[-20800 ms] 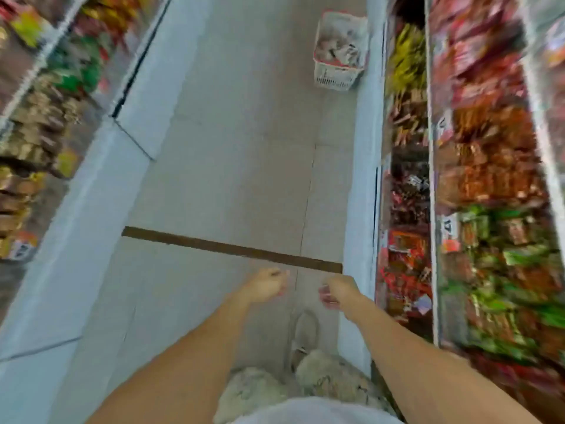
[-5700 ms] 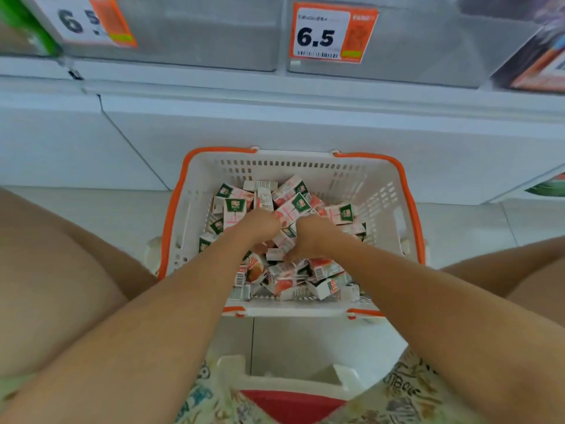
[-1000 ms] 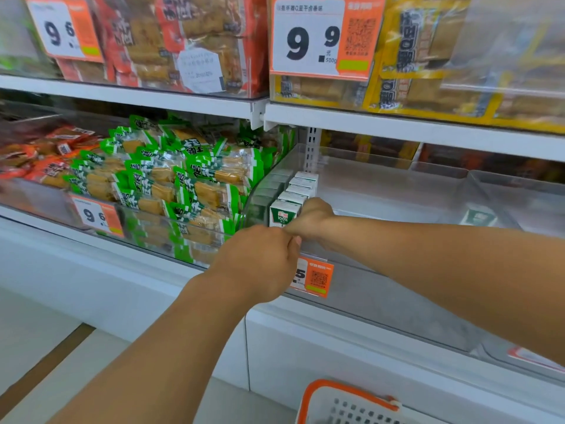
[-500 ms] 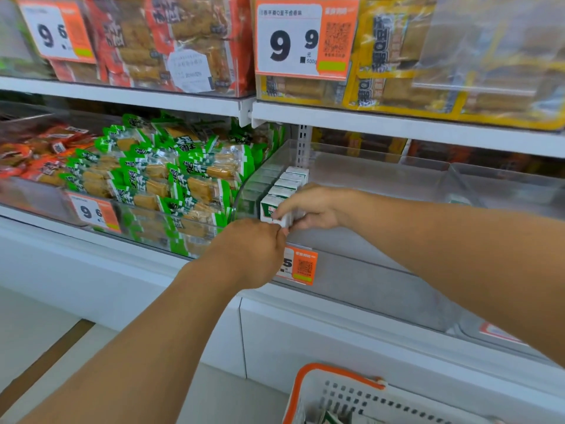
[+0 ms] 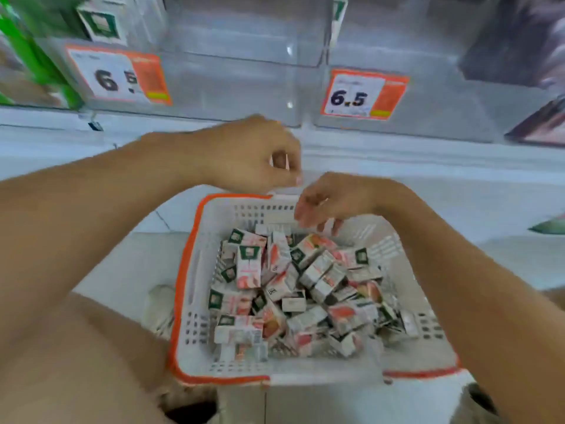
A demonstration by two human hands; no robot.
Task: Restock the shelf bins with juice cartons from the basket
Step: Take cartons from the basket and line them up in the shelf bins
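Because motion blur smears the whole view, carton print and shelf tags are hard to read; the white plastic basket with an orange rim (image 5: 186, 289) sits at six o'clock, its near right corner hidden by the right forearm; small white-and-red juice cartons (image 5: 249, 270) lie heaped inside, long axes pointing every way, one at ten o'clock of the heap running twelve to six; the left hand (image 5: 244, 157) hovers loosely curled, holding nothing; the right hand (image 5: 330, 200) hangs relaxed, fingers down over the far rim; clear plastic shelf bins (image 5: 244, 50) span twelve o'clock, tops cut off.
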